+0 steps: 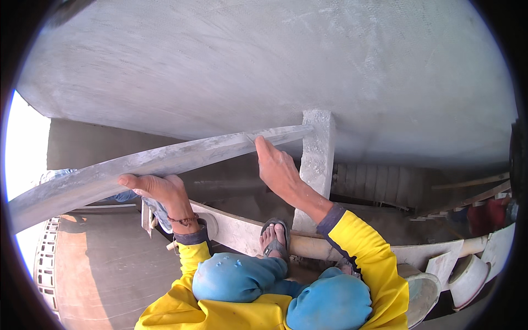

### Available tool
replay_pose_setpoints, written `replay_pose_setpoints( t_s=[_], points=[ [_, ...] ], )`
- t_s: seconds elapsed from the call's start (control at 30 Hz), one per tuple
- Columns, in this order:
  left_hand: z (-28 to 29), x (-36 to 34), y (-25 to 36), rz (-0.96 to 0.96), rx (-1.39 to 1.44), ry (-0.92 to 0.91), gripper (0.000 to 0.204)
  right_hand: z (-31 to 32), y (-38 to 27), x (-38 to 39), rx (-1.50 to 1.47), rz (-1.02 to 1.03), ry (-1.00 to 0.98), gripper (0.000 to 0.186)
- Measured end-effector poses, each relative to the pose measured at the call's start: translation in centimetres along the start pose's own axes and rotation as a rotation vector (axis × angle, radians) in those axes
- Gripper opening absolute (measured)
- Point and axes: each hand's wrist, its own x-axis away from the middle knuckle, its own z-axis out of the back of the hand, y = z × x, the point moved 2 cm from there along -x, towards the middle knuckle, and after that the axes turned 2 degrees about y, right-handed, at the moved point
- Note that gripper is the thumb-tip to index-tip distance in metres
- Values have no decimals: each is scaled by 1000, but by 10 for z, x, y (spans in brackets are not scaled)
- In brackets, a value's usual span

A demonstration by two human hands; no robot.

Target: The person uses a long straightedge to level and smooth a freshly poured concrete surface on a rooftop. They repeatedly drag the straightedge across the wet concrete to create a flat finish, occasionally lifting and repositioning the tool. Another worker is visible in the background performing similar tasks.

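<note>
A long grey metal-looking straightedge bar (143,165) runs from the left edge up to a rough vertical pillar (313,137). My left hand (165,195) grips the bar from below, thumb along its face. My right hand (280,173) is closed on a small thin blade (250,138), which rests against the bar left of the pillar. A smooth grey plastered surface (264,60) spans the space above. My blue-clad knees (231,275) are bent below, and my sandalled foot (273,239) is near the pillar's lower end.
A narrow white board (231,231) and a round pole (313,247) cross beneath me. Buckets (418,294) hang or stand at the lower right. A grey surface (110,264) lies far below left, beside a bright opening. Red cloth or clothing (484,217) shows at the right.
</note>
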Motion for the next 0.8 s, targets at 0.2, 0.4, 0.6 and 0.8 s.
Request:
replay_pose_setpoints(
  t_s=[0.2, 0.4, 0.6, 0.8],
  points=[
    [-14, 0, -1, -26, -25, 10, 126, -6, 32, -3, -1, -83, 92, 29],
    [3, -13, -7, 0, 64, -21, 125, 5, -6, -1, -57, 6, 19, 33],
    [0, -13, -9, -13, 66, -41, 124, 5, 28, -3, -96, -66, 54, 26],
    [0, -22, -13, 11, 44, -19, 128, 1, 29, -5, -92, -50, 40, 26]
  ],
)
